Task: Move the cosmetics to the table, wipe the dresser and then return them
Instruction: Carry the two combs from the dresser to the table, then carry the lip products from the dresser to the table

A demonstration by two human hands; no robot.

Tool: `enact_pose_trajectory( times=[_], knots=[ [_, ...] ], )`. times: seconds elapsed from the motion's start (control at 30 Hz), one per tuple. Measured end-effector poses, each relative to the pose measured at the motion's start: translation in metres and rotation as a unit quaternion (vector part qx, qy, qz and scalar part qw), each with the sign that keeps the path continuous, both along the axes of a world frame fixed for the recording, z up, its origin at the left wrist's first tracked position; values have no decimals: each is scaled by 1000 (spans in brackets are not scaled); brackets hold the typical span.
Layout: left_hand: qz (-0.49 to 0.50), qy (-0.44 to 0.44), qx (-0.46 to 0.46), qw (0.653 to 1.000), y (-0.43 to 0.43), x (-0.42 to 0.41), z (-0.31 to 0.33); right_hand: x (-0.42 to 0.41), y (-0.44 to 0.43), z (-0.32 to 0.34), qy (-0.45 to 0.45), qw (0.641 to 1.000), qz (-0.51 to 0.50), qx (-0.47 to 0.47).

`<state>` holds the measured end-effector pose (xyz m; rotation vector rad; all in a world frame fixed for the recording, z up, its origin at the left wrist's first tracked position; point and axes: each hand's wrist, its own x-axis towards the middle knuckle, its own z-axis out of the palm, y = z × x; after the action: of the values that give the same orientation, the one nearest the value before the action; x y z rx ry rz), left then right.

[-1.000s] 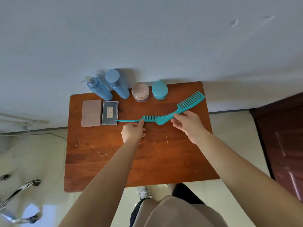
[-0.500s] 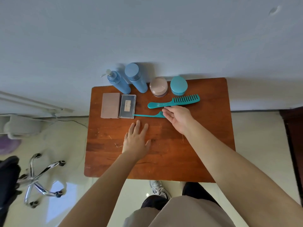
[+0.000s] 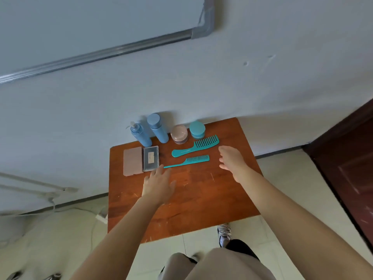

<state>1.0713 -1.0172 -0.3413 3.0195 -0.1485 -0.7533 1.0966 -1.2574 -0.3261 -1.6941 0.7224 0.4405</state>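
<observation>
On the far half of the wooden counter (image 3: 201, 199) a back row is set against the wall: a blue pump bottle (image 3: 140, 135), a blue capped bottle (image 3: 158, 128), a pink jar (image 3: 179, 134) and a teal jar (image 3: 197, 129), all upright. Nearer, a brown palette (image 3: 132, 161) and a dark case (image 3: 151, 158) are laid flat side by side at the left. To their right lie a wide-tooth comb (image 3: 195, 148) and, just nearer, a tail comb (image 3: 187, 161). The left hand (image 3: 158, 185) is held flat and released, its fingertips just beside the tail comb's thin end; contact cannot be told. The right hand (image 3: 232, 161) is held right of the combs, fingers loosely spread, nothing grasped. A whiteboard (image 3: 80, 27) is seen on the wall, a dark door (image 3: 343, 158) at the right, and a shoe (image 3: 224, 234) on the floor below the counter's near edge.
</observation>
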Motion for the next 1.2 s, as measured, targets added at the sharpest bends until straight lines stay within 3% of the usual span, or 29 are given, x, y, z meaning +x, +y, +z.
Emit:
enact_pose_trajectory(
  times=[0.07, 0.13, 0.2, 0.27, 0.4, 0.7, 1.07, 1.2],
  knots=[
    [-33, -70, -11, 997, 2, -6, 17, -30, -9, 13, -71, 983, 39, -164],
    [-64, -163, -40, 984, 5, -15, 35, -64, -20, 29, -145, 937, 43, -316],
    [-84, -227, -67, 968, 2, -22, 50, -95, -32, 45, -190, 894, 45, -402],
    [-110, -236, -82, 962, -11, -30, 65, -132, -44, 62, -195, 871, 42, -450],
    [-187, -239, -139, 943, -65, -52, 103, -213, -75, 92, -211, 838, -16, -503],
    [-407, -281, -295, 818, -254, -208, 181, -457, -167, 136, -150, 761, -221, -591],
    [-633, -213, -317, 673, -460, -582, 158, -887, -247, 119, 2, 670, -420, -612],
    [-674, -168, -313, 647, -507, -688, 155, -1005, -264, 122, 60, 655, -452, -602]
  ],
)
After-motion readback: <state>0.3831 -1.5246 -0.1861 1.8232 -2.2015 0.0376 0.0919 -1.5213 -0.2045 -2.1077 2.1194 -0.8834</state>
